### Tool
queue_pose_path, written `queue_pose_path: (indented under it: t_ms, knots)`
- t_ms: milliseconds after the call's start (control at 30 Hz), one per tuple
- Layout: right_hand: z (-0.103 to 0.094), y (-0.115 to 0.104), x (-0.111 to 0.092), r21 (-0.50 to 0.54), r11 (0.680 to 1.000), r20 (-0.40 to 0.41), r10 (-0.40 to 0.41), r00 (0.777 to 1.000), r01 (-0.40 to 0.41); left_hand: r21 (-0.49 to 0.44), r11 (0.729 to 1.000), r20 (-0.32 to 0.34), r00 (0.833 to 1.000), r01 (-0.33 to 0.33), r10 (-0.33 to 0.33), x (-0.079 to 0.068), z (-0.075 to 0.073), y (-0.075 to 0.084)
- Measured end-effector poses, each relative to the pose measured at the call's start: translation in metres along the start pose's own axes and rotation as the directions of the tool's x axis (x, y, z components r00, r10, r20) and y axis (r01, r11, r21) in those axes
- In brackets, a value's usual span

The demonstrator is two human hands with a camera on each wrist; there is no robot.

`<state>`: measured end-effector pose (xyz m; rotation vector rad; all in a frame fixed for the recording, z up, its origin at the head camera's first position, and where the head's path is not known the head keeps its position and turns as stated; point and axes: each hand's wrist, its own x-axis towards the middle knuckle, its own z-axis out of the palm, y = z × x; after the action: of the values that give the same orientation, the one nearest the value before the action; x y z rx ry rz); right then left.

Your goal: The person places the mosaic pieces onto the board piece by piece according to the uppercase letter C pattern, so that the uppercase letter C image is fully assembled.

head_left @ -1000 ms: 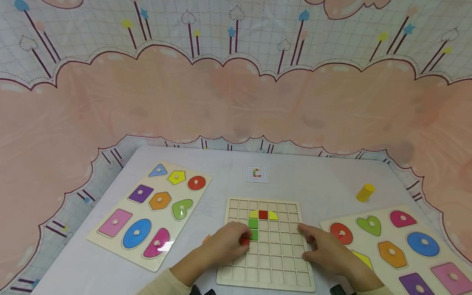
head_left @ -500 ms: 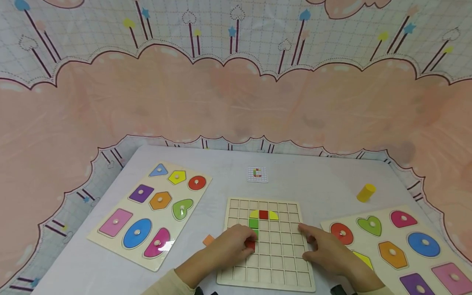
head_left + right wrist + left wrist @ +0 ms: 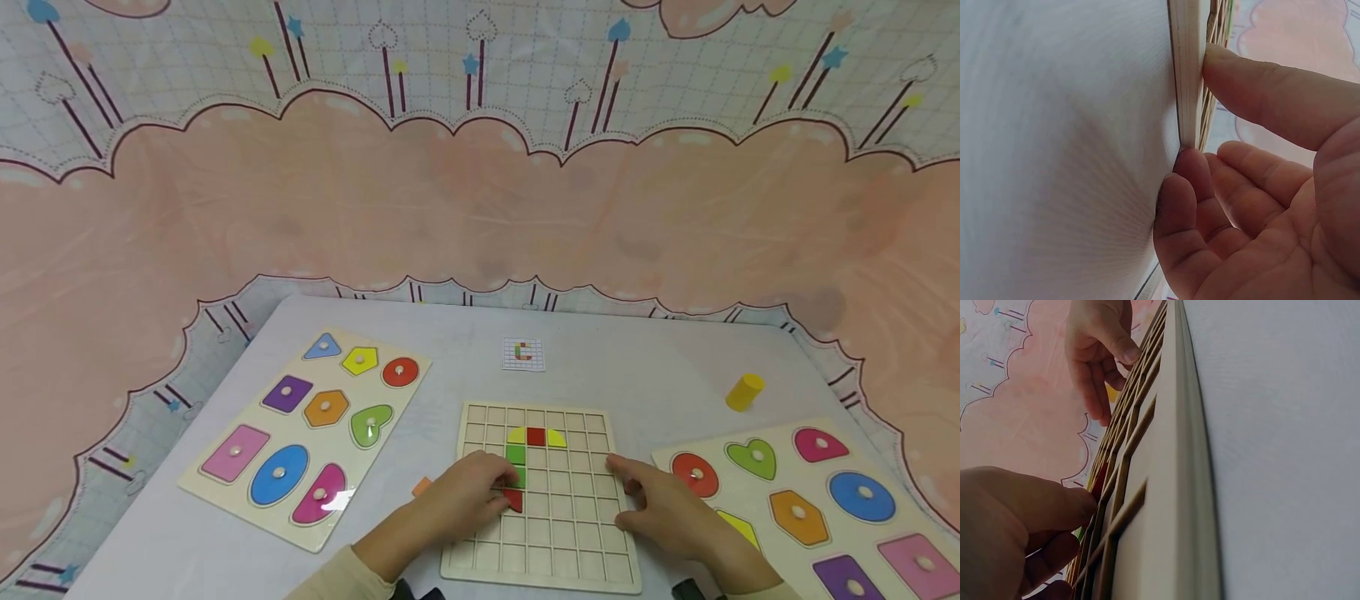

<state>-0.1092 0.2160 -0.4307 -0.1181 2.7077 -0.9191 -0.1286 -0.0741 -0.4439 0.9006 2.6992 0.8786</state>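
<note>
A wooden grid board point(image 3: 555, 533) lies in the middle of the table in the head view. Yellow rounded tiles point(image 3: 556, 438) flank a red square tile point(image 3: 536, 437), and green tiles point(image 3: 516, 454) run down below the left one. My left hand point(image 3: 472, 496) pinches another red tile point(image 3: 513, 500) at the cell under the green ones; its fingers partly hide it. In the left wrist view, the thumb is at this red tile point(image 3: 1100, 481). My right hand point(image 3: 663, 508) rests against the board's right edge, thumb and fingertips touching it, fingers loosely bent.
Shape-puzzle boards with knobbed pieces lie at left point(image 3: 300, 458) and right point(image 3: 757, 517). A small pattern card point(image 3: 522, 354) lies behind the grid board. A yellow cylinder point(image 3: 744, 392) stands at the back right. An orange piece point(image 3: 422, 486) is partly behind my left forearm.
My left hand has brought the red tile rightward to the cell below the green tiles, and more of the tile shows now. The right hand keeps its place at the board's edge.
</note>
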Motion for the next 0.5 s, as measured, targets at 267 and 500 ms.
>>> queue_pose_path:
  t_ms: [267, 500]
  knots:
    - [0.0004, -0.0001, 0.0002, 0.000, 1.000, -0.002, 0.001, 1.000, -0.001, 0.013, 1.000, -0.002, 1.000, 0.014, -0.014, 0.0002, 0.0003, 0.0022]
    - [0.0000, 0.0003, 0.0007, -0.001, 1.000, 0.001, 0.002, 1.000, -0.002, 0.031, 0.999, -0.021, 1.000, 0.009, -0.008, 0.0022, 0.0025, 0.0032]
